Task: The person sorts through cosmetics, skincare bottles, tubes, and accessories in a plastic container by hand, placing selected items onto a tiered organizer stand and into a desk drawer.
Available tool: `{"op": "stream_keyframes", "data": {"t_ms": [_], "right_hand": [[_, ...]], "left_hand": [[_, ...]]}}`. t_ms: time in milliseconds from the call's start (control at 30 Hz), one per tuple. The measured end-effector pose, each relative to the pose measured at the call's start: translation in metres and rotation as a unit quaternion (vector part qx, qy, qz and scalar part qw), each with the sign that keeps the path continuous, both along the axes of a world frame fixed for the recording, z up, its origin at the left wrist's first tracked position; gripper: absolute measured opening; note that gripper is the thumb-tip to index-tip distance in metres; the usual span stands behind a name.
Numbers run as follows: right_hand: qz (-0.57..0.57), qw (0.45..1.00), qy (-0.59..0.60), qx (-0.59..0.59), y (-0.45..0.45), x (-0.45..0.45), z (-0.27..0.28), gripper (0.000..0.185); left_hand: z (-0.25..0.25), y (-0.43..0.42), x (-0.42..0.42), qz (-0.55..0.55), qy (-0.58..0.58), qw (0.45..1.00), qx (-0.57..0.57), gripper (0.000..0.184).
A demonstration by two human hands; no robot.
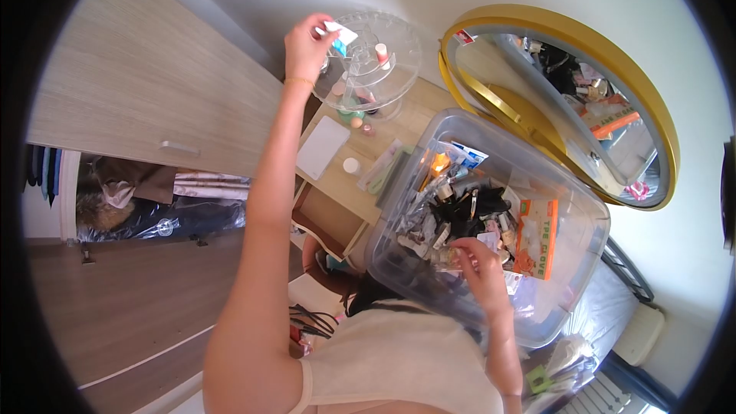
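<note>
The left hand point(305, 46) is raised at the left side of a round, clear tiered stand point(410, 69), thumb and fingers pinching a small white-and-blue packet point(345, 35) that sits in front of the stand in this view; whether the two touch cannot be told. The stand occupies the back left corner of the wooden desk point(333, 174), and an upper tier carries a small pink bottle point(381, 52) with a pale cap, standing upright. The right hand point(479, 267) is inside the big translucent grey bin point(580, 249), near its front wall, fingers bent down over the jumble; whether they grip anything cannot be told. The bin covers the desk's right edge. Within it, blue-and-white tubes point(468, 155) and an orange item point(439, 162) lie toward the back left corner, crumpled black material point(494, 201) and many small bottles fill the middle, and an orange-and-white box marked "TPE GLOVE" point(546, 238) leans right of them. Between stand and bin, the desk bears a flat white box point(322, 147) by its left edge and a round white lid point(351, 165) nearer the front edge. Below that front edge a drawer point(326, 215) is pulled out. At far left, an open wardrobe compartment point(70, 192) holds folded pale cloth point(207, 185), a furry trim point(100, 211) and a dark, shiny bundle point(184, 221).
</note>
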State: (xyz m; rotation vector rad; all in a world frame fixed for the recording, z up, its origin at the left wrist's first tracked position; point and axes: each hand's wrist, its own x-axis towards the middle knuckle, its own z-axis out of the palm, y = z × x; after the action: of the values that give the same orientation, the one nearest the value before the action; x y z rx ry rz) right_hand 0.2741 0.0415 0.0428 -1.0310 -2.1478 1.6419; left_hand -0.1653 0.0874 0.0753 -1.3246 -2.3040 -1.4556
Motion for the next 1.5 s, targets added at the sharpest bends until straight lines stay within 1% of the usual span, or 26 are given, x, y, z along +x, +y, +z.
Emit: {"op": "stream_keyframes", "data": {"t_ms": [67, 133, 167, 200, 233, 267, 300, 367, 500, 567, 700, 767, 900, 967, 1100, 1167, 1200, 1267, 1333, 1433, 1500], "right_hand": [[0.002, 1.0, 0.001, -0.001, -0.001, 0.0, -0.002, 0.013], [0.015, 1.0, -0.016, 0.019, -0.002, 0.001, -0.004, 0.013], [0.014, 1.0, -0.016, 0.019, -0.003, 0.001, -0.007, 0.013], [0.012, 0.999, -0.005, 0.033, -0.004, 0.001, -0.012, 0.014], [0.009, 0.999, 0.005, 0.048, -0.005, 0.001, -0.013, 0.014], [0.006, 0.999, 0.004, 0.048, -0.005, 0.001, -0.013, 0.014], [0.004, 0.999, 0.007, 0.035, -0.005, 0.001, -0.012, 0.015], [0.0, 1.0, 0.009, 0.023, -0.004, 0.001, -0.008, 0.015], [-0.001, 1.0, -0.004, 0.002, -0.002, 0.001, -0.002, 0.014], [-0.004, 1.0, -0.005, 0.001, -0.002, 0.002, -0.003, 0.014], [0.008, 1.0, -0.014, 0.019, -0.003, 0.002, -0.01, 0.014], [0.013, 0.999, -0.024, 0.018, -0.003, 0.001, -0.011, 0.013], [0.009, 1.0, -0.003, 0.021, -0.004, -0.002, -0.009, 0.012], [0.006, 1.0, 0.003, 0.023, -0.004, -0.003, -0.007, 0.012], [0.008, 1.0, -0.002, 0.018, -0.004, -0.002, -0.007, 0.012], [0.009, 1.0, -0.011, 0.024, -0.003, -0.001, -0.008, 0.013], [0.013, 1.0, -0.007, 0.027, -0.002, 0.0, -0.01, 0.013], [0.019, 0.999, -0.013, 0.03, 0.001, 0.007, -0.007, 0.014], [0.027, 0.998, -0.05, 0.03, 0.014, 0.018, 0.0, 0.016], [-0.07, 0.993, -0.054, 0.081, 0.037, 0.048, -0.007, 0.016], [-0.123, 0.987, -0.077, 0.069, 0.053, 0.068, -0.008, 0.015]], "left_hand": [[0.011, 0.004, -0.015, 0.008, 0.005, 1.0, 0.001, 0.021], [0.017, 0.011, -0.024, 0.013, 0.032, 0.999, -0.031, 0.021], [0.016, 0.013, -0.028, 0.012, 0.045, 0.997, -0.054, 0.022], [0.013, 0.016, -0.031, 0.011, 0.045, 0.998, -0.053, 0.022], [0.011, 0.019, -0.034, -0.001, 0.031, 0.996, -0.082, 0.022], [0.008, 0.023, -0.037, -0.014, 0.017, 0.993, -0.112, 0.022], [0.004, 0.026, -0.041, -0.016, 0.017, 0.993, -0.112, 0.022], [-0.005, 0.031, -0.049, -0.045, 0.035, 0.988, -0.146, 0.022], [-0.004, 0.035, -0.049, -0.022, 0.03, 0.989, -0.141, 0.021], [0.001, 0.036, -0.055, 0.016, 0.049, 0.994, -0.101, 0.022], [-0.011, 0.041, -0.076, 0.011, 0.026, 0.995, -0.1, 0.024], [-0.014, 0.043, -0.076, 0.01, 0.055, 0.987, -0.15, 0.025], [-0.028, 0.044, -0.083, -0.006, 0.04, 0.986, -0.16, 0.025], [-0.031, 0.042, -0.08, 0.007, 0.052, 0.983, -0.177, 0.024], [-0.038, 0.037, -0.086, -0.001, 0.056, 0.977, -0.204, 0.025], [-0.038, 0.036, -0.082, 0.029, 0.04, 0.967, -0.25, 0.029], [-0.04, 0.038, -0.088, 0.011, 0.042, 0.959, -0.281, 0.037], [-0.048, 0.04, -0.098, -0.015, 0.015, 0.964, -0.265, 0.046], [-0.049, 0.039, -0.101, -0.008, -0.045, 0.963, -0.267, 0.059], [-0.047, 0.034, -0.099, 0.004, -0.033, 0.969, -0.245, 0.072], [-0.053, 0.032, -0.109, -0.002, -0.025, 0.971, -0.237, 0.074]]}}
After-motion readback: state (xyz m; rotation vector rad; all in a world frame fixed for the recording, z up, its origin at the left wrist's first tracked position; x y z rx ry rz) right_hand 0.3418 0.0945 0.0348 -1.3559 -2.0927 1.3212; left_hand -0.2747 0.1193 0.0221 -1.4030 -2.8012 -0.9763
